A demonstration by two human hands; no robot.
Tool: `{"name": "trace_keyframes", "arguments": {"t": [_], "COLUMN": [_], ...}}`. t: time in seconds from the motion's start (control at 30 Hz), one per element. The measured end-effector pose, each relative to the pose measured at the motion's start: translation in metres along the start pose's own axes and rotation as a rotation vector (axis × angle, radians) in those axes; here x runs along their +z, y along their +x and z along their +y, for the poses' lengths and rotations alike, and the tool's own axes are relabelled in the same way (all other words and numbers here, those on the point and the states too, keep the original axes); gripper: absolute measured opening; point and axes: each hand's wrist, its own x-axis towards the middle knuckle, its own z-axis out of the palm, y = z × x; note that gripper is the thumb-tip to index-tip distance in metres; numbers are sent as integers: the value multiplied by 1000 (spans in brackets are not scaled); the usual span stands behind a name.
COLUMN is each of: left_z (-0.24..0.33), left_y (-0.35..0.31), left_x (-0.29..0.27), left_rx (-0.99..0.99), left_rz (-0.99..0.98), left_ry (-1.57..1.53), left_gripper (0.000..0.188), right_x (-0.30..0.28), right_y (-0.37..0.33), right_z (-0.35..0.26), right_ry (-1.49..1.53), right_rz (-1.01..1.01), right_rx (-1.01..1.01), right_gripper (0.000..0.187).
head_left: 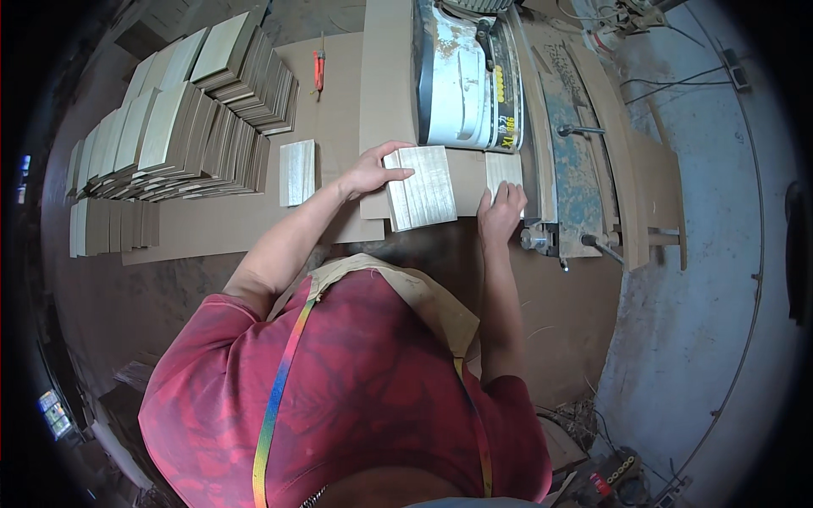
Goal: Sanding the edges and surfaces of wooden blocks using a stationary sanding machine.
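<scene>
My left hand (373,172) is closed around the edge of a small stack of pale wooden boards (428,188), its thumb lying on the top one. The stack sits in front of a white, worn machine (457,89). To its right, my right hand (501,213) grips the near end of a single wooden board (504,167), with fingers on top and the thumb at its left side. That board lies just before the machine's front edge. Its underside is hidden.
Tall rows of stacked wooden boards (182,127) fill the left side. A small pale stack (297,173) stands nearer, below a red-handled tool (318,69). Right of the machine are metal levers (584,130) and a wooden plank (622,161), then a wall with cables.
</scene>
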Motion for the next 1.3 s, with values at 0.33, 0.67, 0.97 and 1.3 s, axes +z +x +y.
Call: {"name": "trace_keyframes", "arguments": {"t": [0.33, 0.67, 0.97, 1.3], "left_z": [-63, -9, -10, -16], "left_y": [34, 33, 38, 38], "left_x": [44, 87, 79, 84], "left_rx": [155, 42, 37, -1], "left_rz": [328, 264, 143, 310], "left_ry": [110, 204, 209, 216], "left_gripper": [47, 47, 55, 48], "right_x": [-70, -91, -19, -70], "right_y": [26, -14, 4, 32], "right_z": [-121, 6, 78, -68], "right_ry": [333, 208, -3, 380], "right_rz": [-312, -281, -142, -322], "right_rx": [-133, 122, -45, 49], "right_gripper": [59, 62, 47, 50]}}
